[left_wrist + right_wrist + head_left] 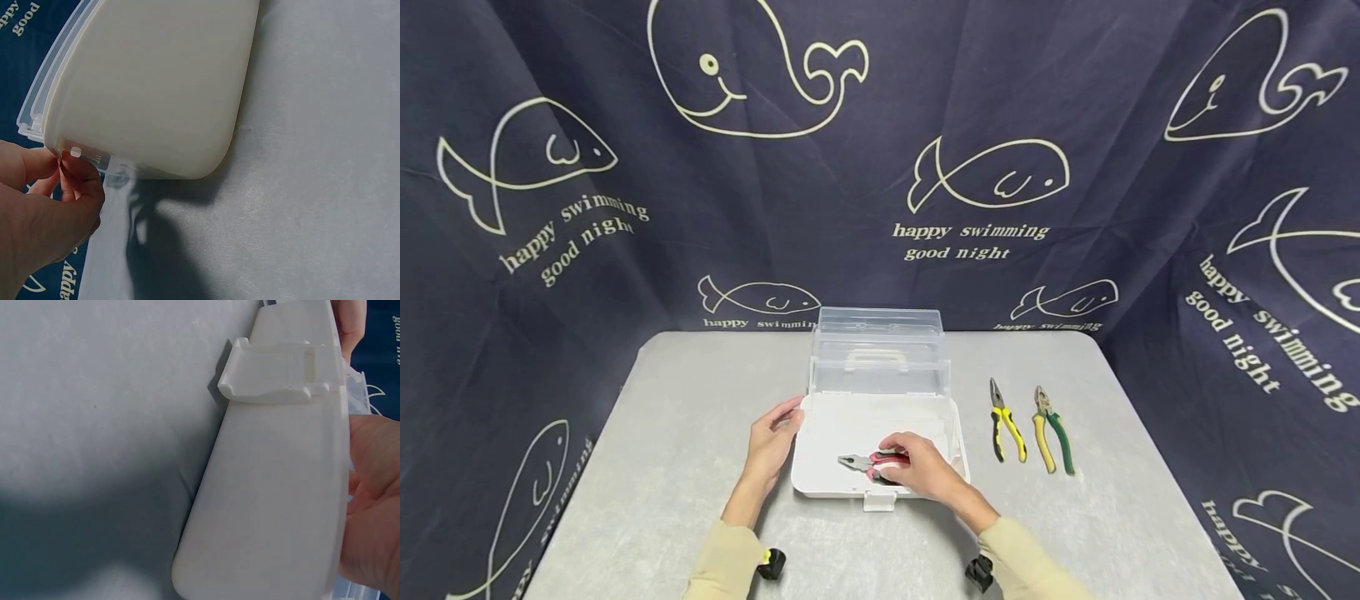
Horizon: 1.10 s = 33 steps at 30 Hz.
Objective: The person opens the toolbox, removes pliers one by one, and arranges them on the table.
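Observation:
A white plastic toolbox (816, 450) stands on the table with its clear lid (880, 323) raised at the back. My right hand (931, 472) reaches over the box and grips the red-and-black handles of a pair of combination pliers (854, 462), whose metal head points left. In the right wrist view the box's front wall (275, 487) hides the pliers and most of the fingers. At the box's back left corner, my left hand (769, 442) pinches the edge near the hinge; thumb and fingertips of this hand (56, 212) meet there in the left wrist view.
To the right of the box lie yellow-and-black long-nose pliers (1007, 421) and green-and-yellow combination pliers (1054, 429). The box's front latch (879, 501) hangs down. A dark blue curtain (865, 183) with fish prints surrounds the grey table (685, 417).

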Available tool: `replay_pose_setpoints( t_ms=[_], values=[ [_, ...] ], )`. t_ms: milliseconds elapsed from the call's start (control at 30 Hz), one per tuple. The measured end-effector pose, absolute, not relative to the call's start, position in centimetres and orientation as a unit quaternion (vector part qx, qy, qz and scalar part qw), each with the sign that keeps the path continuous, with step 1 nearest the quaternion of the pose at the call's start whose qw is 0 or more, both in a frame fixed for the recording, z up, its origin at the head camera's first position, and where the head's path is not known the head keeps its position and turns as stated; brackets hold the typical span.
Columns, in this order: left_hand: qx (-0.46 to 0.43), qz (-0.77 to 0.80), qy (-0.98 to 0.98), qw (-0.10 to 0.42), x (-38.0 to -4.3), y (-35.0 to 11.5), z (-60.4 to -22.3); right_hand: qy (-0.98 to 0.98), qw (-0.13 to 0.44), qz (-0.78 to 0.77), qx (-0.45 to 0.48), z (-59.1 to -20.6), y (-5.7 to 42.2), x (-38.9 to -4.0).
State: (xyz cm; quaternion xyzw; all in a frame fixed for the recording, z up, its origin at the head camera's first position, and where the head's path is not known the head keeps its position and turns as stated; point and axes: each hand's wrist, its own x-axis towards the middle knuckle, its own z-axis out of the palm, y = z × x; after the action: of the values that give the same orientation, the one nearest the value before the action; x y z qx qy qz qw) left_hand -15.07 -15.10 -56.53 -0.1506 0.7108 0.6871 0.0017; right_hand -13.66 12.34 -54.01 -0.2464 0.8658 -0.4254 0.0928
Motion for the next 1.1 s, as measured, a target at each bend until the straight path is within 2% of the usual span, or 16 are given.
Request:
replay_pose_setpoints(
  t_ms=[233, 600, 1100],
  values=[
    [-0.15, 0.687, 0.711, 0.004, -15.1, -15.1, -56.5, 0.875, 0.124, -0.386, -0.264, -54.0, 11.7, -14.4],
    [-0.149, 0.687, 0.711, 0.0, -15.3, -15.0, -56.5, 0.886, 0.131, -0.335, -0.292, -53.8, 11.1, -15.3],
    [-0.15, 0.684, 0.714, 0.0, -15.0, -15.2, -56.5, 0.87, 0.176, -0.353, -0.295, -53.4, 10.2, -15.1]
  ],
)
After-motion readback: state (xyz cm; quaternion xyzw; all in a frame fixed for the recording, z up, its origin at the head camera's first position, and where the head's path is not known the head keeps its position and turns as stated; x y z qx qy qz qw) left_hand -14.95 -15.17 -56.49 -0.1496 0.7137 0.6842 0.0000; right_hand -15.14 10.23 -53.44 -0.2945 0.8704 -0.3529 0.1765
